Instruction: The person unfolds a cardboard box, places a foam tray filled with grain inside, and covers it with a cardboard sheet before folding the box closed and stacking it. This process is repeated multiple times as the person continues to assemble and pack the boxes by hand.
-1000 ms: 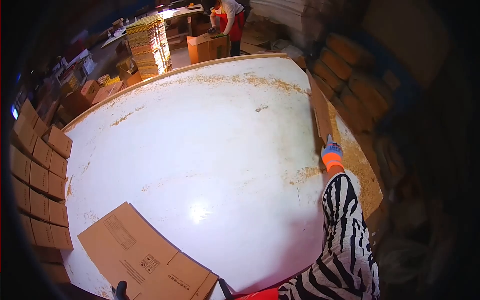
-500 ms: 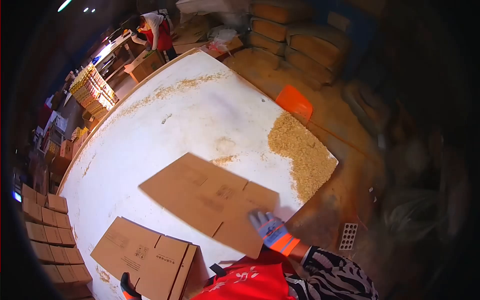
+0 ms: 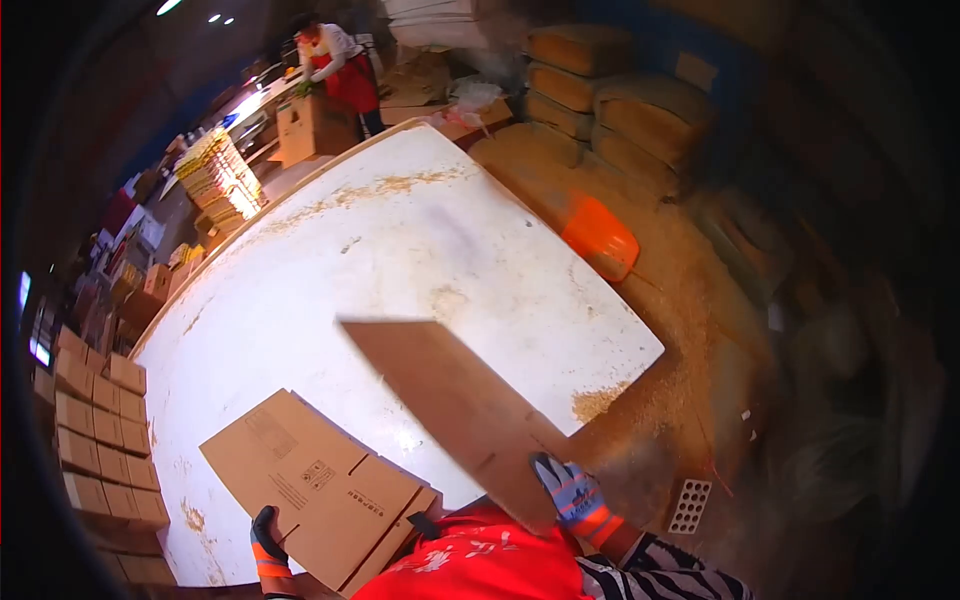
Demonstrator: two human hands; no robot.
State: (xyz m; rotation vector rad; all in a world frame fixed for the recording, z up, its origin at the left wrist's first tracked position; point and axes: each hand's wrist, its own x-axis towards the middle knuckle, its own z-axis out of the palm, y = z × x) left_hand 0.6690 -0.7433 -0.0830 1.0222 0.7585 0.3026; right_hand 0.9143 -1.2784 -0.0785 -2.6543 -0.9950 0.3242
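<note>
My right hand, in a grey and orange glove, grips the lower right end of a flattened cardboard carton, tilted up over the white table. Gloved in dark fabric and orange, my left hand holds the left edge of folded carton sheets near the table's front. Printed text shows on those sheets. A small patch of pale shavings lies at the table's right corner.
The white table spreads ahead. Stacked small boxes stand at left. Beyond the right edge are an orange scoop, a perforated block and piled sacks. Another person bends over a carton behind.
Most of the shavings have left the table's right corner, with more now on the floor beside it. The right carton has tilted up steeply. The other person's carton stands more upright.
</note>
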